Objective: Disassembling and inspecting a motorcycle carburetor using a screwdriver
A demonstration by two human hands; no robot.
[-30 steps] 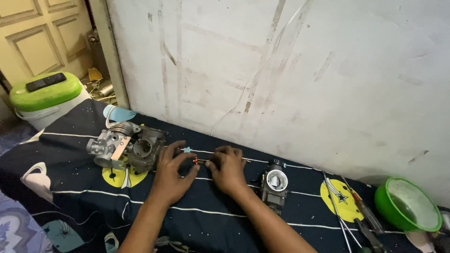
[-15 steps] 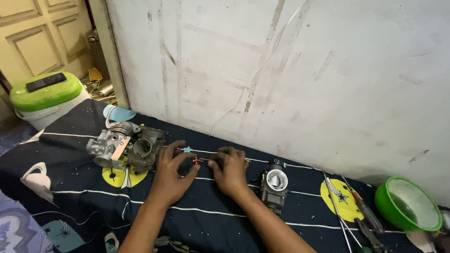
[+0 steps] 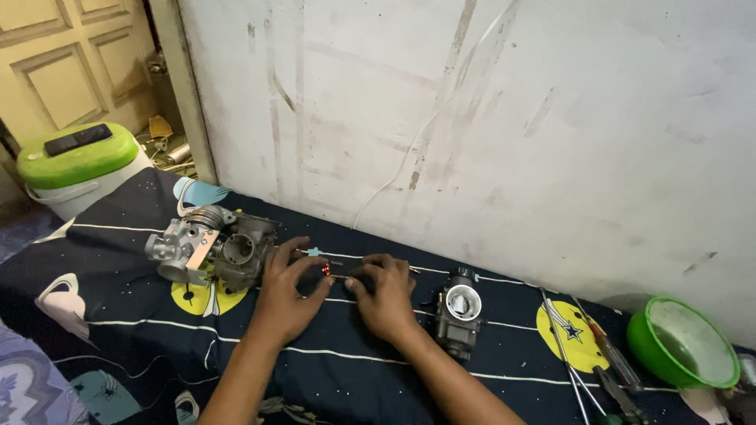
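Right between the two sets of fingertips, a thin metal needle with a small red part [image 3: 335, 273] is lying on the dark patterned cloth [image 3: 126, 315], and it is running roughly left to right, its long axis following the line that joins the hands. The red bit is sitting at the end nearer the left hand [image 3: 285, 295]; the slim shaft is pointing toward the right hand [image 3: 386, 295]. Both hands are resting palm-down on the cloth with fingers curled inward, and each is pinching or at least touching one end of the piece; how firm the pinch is, I cannot tell at this size. Neither hand is clearly nearer: the piece is sitting about midway, just ahead of both thumbs, on the side toward the wall [image 3: 488, 118].

Moving outward, a larger grey carburettor body [image 3: 213, 248] is lying just beside the left hand, on its outer side, and a smaller carburettor [image 3: 458, 311] with a white round opening is standing near the right wrist. Farther right, long thin tools [image 3: 587, 346] are lying on the cloth, with a green bowl [image 3: 681, 342] beyond them. Well apart at far left, a green-lidded white bucket [image 3: 79, 165] is standing by the door.
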